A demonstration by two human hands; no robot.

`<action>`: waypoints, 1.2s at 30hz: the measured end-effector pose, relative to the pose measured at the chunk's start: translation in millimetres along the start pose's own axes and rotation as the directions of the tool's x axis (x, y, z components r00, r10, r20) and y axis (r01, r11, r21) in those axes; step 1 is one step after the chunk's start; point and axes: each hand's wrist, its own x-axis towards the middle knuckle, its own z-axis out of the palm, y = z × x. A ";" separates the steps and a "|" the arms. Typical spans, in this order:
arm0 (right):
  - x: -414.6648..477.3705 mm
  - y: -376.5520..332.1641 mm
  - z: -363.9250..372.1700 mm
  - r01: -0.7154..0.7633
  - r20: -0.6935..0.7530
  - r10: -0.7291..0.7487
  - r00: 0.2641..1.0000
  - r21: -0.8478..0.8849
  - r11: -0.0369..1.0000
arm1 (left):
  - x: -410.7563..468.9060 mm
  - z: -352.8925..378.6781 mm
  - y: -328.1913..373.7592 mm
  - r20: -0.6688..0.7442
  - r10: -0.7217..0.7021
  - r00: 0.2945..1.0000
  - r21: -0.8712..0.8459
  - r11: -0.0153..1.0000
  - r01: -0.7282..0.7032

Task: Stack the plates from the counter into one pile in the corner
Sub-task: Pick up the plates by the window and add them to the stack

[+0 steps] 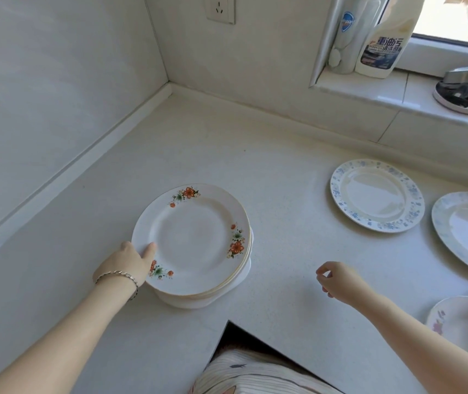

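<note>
Steadying the pile with your left hand, thumb hooked over its top rim, you are mid-stack; the pile sits on the counter short of the corner. Your right hand hangs loosely curled and empty. Next, likely: reach right for the blue-rimmed plate.

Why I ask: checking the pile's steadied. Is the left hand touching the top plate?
Touching. Head view: the left hand lays its thumb on the rim of the top plate.

Fingers of your left hand hidden under the top plate, pile beneath mostly covered, pale plate and detergent bottle cut by the edges
</note>
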 end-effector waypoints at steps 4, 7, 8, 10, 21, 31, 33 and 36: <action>0.5 16.5 1.3 -0.038 0.009 0.038 0.999 0.041 0.998 | -12.4 -4.8 20.2 -0.166 0.078 0.983 0.037 0.997 -0.073; 5.3 25.4 -4.8 -0.073 0.011 0.072 0.997 0.088 0.993 | -23.6 -9.8 59.2 -0.261 0.349 0.900 0.002 0.933 -0.361; 6.9 26.9 -8.4 -0.083 0.011 0.082 0.997 0.107 0.991 | -26.5 -11.0 77.8 -0.229 0.441 0.868 -0.018 0.889 -0.457; 10.9 29.8 -17.9 -0.100 0.002 0.101 0.995 0.144 0.984 | -34.7 -12.2 120.1 -0.107 0.595 0.796 -0.076 0.794 -0.604; 80.4 81.5 -107.3 -0.168 0.056 0.561 0.826 0.974 0.150 | -59.2 21.8 276.1 0.208 0.740 0.639 -0.009 0.655 -0.755; 100.8 95.9 -121.7 -0.027 0.081 0.531 0.843 0.994 -0.109 | -22.2 30.2 268.4 0.247 0.641 0.726 -0.009 0.751 -0.660; 93.0 94.2 -123.5 -0.013 0.066 0.498 0.864 0.994 -0.110 | -20.2 25.4 264.7 0.217 0.651 0.728 -0.017 0.748 -0.663; 74.9 88.8 -124.7 0.008 0.070 0.434 0.898 0.985 -0.174 | -22.5 12.4 256.2 0.134 0.666 0.734 -0.088 0.746 -0.660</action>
